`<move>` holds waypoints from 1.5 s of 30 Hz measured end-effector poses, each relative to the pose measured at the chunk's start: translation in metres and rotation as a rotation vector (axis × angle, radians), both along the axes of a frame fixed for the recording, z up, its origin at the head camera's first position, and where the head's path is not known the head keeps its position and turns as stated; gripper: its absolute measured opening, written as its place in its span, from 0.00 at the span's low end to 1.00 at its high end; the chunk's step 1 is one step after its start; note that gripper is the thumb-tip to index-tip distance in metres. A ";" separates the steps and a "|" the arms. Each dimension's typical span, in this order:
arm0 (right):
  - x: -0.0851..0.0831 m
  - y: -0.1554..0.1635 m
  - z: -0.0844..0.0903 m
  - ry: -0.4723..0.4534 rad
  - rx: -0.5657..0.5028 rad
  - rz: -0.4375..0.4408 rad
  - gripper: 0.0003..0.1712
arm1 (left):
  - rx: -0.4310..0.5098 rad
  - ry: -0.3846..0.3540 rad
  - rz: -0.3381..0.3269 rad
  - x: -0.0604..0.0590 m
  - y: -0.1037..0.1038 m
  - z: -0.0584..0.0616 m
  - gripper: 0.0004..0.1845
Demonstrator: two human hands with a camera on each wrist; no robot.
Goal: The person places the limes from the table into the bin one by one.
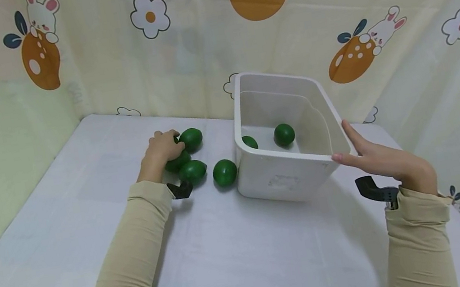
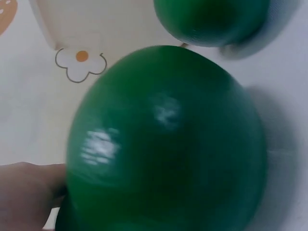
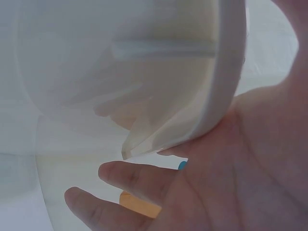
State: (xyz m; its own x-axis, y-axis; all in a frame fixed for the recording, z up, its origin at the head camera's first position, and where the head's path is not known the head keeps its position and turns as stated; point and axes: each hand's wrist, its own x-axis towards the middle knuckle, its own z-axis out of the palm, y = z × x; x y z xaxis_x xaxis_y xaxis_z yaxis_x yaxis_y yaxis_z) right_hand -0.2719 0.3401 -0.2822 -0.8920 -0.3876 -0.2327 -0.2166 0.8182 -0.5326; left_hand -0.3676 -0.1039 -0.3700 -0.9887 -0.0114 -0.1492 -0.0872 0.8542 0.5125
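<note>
My left hand (image 1: 161, 149) is at a cluster of smooth green limes, thumb and fingers bent around one lime (image 1: 176, 139) that is mostly hidden. Close by lie a lime (image 1: 191, 140) behind, one (image 1: 178, 162) beneath the hand and another (image 1: 192, 172) in front. A large lime (image 2: 168, 144) fills the left wrist view, with part of the hand (image 2: 29, 195) at its left. My right hand (image 1: 381, 159) rests against the near right corner of a white bin (image 1: 281, 178). Its fingers (image 3: 139, 180) extend straight along the outside, palm at the rim.
Inside the bin sit a lime (image 1: 284, 134) and, partly hidden by the wall, a second lime (image 1: 249, 142). One more lime (image 1: 225, 173) lies beside the bin's left wall. A patterned curtain (image 1: 195, 42) hangs behind the white-covered table (image 1: 250, 262).
</note>
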 end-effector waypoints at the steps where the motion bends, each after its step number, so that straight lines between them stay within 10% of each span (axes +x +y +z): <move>1: 0.000 0.000 0.000 0.002 -0.004 0.003 0.51 | 0.010 0.009 0.018 0.000 0.000 -0.001 0.28; 20: -0.002 0.001 -0.002 0.012 -0.031 0.024 0.51 | 0.126 0.116 0.196 -0.006 -0.004 -0.011 0.22; 45: 0.000 -0.001 0.001 -0.006 -0.018 -0.010 0.51 | 0.180 0.199 0.259 -0.008 -0.012 -0.009 0.22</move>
State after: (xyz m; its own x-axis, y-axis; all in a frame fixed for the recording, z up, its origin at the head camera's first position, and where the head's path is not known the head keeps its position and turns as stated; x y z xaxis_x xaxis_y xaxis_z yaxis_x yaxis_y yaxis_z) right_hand -0.2716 0.3390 -0.2813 -0.8944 -0.3827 -0.2313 -0.2052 0.8109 -0.5481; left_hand -0.3760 -0.1156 -0.3788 -0.9663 -0.2563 0.0234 -0.1722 0.7116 0.6812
